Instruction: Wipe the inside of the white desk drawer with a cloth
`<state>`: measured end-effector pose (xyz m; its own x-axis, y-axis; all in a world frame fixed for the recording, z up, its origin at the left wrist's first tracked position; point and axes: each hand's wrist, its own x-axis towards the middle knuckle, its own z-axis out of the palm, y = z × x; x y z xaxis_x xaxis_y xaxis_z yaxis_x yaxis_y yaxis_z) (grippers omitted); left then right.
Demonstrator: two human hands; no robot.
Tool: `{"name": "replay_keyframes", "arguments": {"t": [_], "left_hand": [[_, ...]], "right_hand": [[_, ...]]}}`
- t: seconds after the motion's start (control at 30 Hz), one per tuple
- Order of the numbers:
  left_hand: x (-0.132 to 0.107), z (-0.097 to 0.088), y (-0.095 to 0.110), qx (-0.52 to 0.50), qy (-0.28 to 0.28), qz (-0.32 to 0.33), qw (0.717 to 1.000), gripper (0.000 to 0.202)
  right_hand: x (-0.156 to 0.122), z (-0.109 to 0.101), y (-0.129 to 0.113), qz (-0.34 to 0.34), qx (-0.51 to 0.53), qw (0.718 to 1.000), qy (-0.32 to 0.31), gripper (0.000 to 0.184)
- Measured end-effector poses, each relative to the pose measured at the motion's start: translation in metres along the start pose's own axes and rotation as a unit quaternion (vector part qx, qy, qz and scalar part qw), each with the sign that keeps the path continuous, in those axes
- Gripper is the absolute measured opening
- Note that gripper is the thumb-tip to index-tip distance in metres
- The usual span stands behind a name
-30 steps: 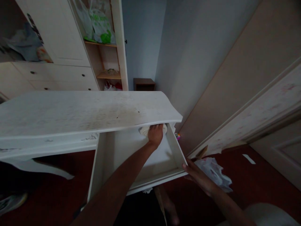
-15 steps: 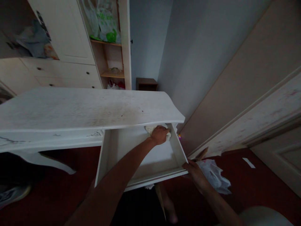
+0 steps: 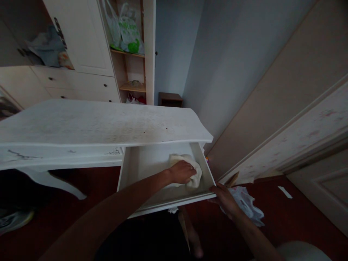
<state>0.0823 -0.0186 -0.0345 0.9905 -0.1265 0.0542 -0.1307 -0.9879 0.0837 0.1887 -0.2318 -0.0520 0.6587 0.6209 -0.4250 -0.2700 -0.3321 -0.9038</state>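
Observation:
A white drawer (image 3: 152, 163) is pulled out from under a white table (image 3: 114, 121) whose top has dark smudges. Inside it, my left hand (image 3: 183, 172) presses a crumpled cream cloth (image 3: 196, 178) against the drawer's bottom, toward the right side. The fingers are curled over the cloth. My right hand (image 3: 221, 195) grips the drawer's front right corner, with the thumb on the upper edge and the other fingers partly hidden below.
Right of the drawer, a plastic bag (image 3: 247, 204) lies on the dark red floor. A white cabinet (image 3: 84, 40) with bags on its shelves stands behind the table. A small brown cabinet (image 3: 170, 98) sits by the back wall. My legs are below the drawer.
My left hand has drawn the cloth from the drawer's back right toward its front. The right hand stays at the front corner. The view has shifted slightly.

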Motion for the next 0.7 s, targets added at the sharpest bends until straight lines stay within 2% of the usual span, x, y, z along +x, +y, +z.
{"name": "replay_keyframes", "arguments": {"t": [0.07, 0.17, 0.27, 0.33, 0.43, 0.53, 0.6, 0.7], "left_hand": [[-0.002, -0.014, -0.015, 0.034, -0.002, -0.067, 0.997, 0.031], [-0.002, -0.032, -0.034, 0.057, 0.008, -0.23, 0.972, 0.027], [0.002, -0.035, -0.04, 0.056, 0.029, -0.325, 0.944, 0.033], [0.005, -0.028, -0.038, 0.053, 0.044, -0.343, 0.937, 0.039], [0.01, -0.011, -0.033, 0.08, 0.065, -0.3, 0.949, 0.056], [0.018, 0.003, -0.033, 0.077, 0.055, -0.278, 0.956, 0.054], [0.027, 0.008, -0.033, 0.052, 0.063, -0.314, 0.946, 0.047], [0.045, 0.01, -0.031, 0.016, 0.113, -0.391, 0.913, 0.041]], "right_hand": [[-0.001, 0.0, -0.001, 0.004, 0.005, 1.0, -0.003, 0.027], [-0.002, 0.0, -0.002, 0.01, 0.01, 1.0, -0.003, 0.029], [-0.002, -0.001, -0.003, 0.016, 0.011, 1.0, -0.002, 0.031], [-0.003, -0.001, -0.003, 0.016, 0.012, 1.0, -0.004, 0.032], [-0.004, -0.001, -0.005, 0.017, 0.011, 1.0, -0.013, 0.033], [-0.003, 0.0, -0.005, 0.017, 0.012, 1.0, -0.019, 0.035], [-0.001, 0.0, -0.001, 0.015, 0.014, 1.0, -0.014, 0.036], [0.002, -0.002, 0.006, 0.012, 0.014, 1.0, 0.005, 0.038]]}}
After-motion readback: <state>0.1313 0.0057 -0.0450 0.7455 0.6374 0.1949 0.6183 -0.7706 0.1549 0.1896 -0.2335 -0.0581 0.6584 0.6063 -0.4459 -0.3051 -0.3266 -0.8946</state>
